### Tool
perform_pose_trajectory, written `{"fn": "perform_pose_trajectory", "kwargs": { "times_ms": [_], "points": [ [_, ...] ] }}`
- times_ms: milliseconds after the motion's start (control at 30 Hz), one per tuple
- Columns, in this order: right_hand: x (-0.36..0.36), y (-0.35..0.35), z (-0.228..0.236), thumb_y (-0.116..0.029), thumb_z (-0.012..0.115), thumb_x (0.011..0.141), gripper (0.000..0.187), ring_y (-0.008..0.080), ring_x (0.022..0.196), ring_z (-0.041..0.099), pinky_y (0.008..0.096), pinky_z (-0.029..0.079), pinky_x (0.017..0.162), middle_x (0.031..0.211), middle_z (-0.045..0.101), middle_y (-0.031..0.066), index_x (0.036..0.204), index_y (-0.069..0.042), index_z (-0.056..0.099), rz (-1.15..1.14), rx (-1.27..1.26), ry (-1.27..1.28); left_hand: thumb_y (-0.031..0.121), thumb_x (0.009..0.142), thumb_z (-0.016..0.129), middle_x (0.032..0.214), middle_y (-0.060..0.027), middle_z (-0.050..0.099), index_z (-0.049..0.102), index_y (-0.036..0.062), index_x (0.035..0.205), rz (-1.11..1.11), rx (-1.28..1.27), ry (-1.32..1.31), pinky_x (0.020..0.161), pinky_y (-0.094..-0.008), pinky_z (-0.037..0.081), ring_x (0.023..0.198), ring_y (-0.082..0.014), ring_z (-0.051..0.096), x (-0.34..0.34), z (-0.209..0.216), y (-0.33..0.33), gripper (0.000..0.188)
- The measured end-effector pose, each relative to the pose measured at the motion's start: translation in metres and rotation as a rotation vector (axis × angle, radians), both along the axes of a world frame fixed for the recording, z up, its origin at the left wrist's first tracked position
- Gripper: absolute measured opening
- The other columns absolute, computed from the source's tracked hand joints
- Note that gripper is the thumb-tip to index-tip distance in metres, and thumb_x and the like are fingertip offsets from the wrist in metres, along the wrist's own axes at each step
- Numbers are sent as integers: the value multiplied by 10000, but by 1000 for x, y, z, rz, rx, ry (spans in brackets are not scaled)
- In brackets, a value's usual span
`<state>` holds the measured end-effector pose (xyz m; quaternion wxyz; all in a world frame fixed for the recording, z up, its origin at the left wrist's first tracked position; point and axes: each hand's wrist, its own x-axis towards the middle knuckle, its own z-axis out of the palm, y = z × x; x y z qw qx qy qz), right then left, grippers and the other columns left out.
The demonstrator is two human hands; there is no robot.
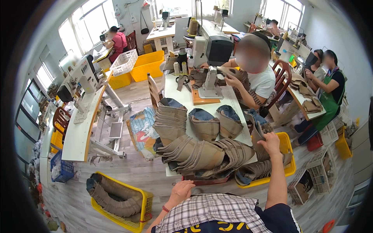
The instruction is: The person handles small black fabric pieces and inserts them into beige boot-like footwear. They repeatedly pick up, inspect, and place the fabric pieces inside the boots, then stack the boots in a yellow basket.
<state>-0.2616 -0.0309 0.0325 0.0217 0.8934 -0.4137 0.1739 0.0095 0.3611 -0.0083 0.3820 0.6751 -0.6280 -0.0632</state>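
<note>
- Pinching a brown fabric piece at the right edge of a white table, the wearer's right hand has thumb and fingers closed on its rim
- Keeping that grip firm but light, with the piece upright, should save its curve from creasing and spare the neighbouring stacks a knock
- The left hand is just off the table's near edge, fingers together, palm hidden; whether it grips anything cannot be told
- Along the near edge sweeps a row of nested pieces, two blue-lined bundles behind it and a tall stack toward the left edge
- Past the near right corner, a yellow basket carries more brown pieces
- Across the table, a co-worker in white handles brown material beside a sewing machine
- Yellow lettering on the wearer's dark shirt is partly covered by a checked apron; a printed bag lies off the table's left edge; no label shows on the held piece
</note>
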Motion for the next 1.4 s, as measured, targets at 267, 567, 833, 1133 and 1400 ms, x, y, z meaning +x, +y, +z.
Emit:
{"fn": "perform_pose_trajectory", "kwargs": {
  "times_ms": [267, 567, 833, 1133, 1400],
  "points": [
    [34, -35, -19, -412, 783, 649, 410, 320, 880, 565, 438, 453, 770, 796, 622, 102, 769, -46, 644, -4, 83, 1, -27, 749, 598, 966, -126, 665, 634, 34, 929, -20, 71, 69, 804, -402, 503, 903, -311, 627, 6, 5, -7, 194],
    [60, -75, -45, -452, 777, 659, 473, 345, 906, 568, 455, 469, 751, 826, 623, 137, 795, -20, 642, 127, 357, -148, -28, 775, 575, 924, -130, 668, 645, 52, 935, 238, 119, 48, 757, -399, 506, 858, -322, 625, -39, 32, -43, 192],
    [55, -103, -81, -388, 796, 689, 547, 343, 643, 463, 431, 386, 619, 679, 468, 209, 737, 36, 453, 299, 718, -487, -21, 777, 568, 933, -132, 664, 630, 28, 930, 323, 126, 1, 751, -406, 505, 856, -329, 625, -98, 35, -97, 172],
    [58, -79, -47, -279, 805, 698, 528, 350, 974, 533, 413, 457, 813, 1100, 548, 163, 1097, -14, 584, 352, 123, -573, -2, 787, 577, 1006, -145, 666, 638, 23, 947, 418, 137, -51, 795, -401, 509, 905, -326, 632, -118, 40, -121, 172],
    [8, -16, -91, -174, 663, 863, 330, 342, 1045, 510, 397, 412, 912, 1080, 544, 166, 1127, -3, 564, 234, 509, -634, -15, 794, 586, 860, -118, 642, 648, 22, 921, 466, 31, 95, 728, -386, 486, 822, -307, 611, -113, 35, -136, 146]
  ]
}}
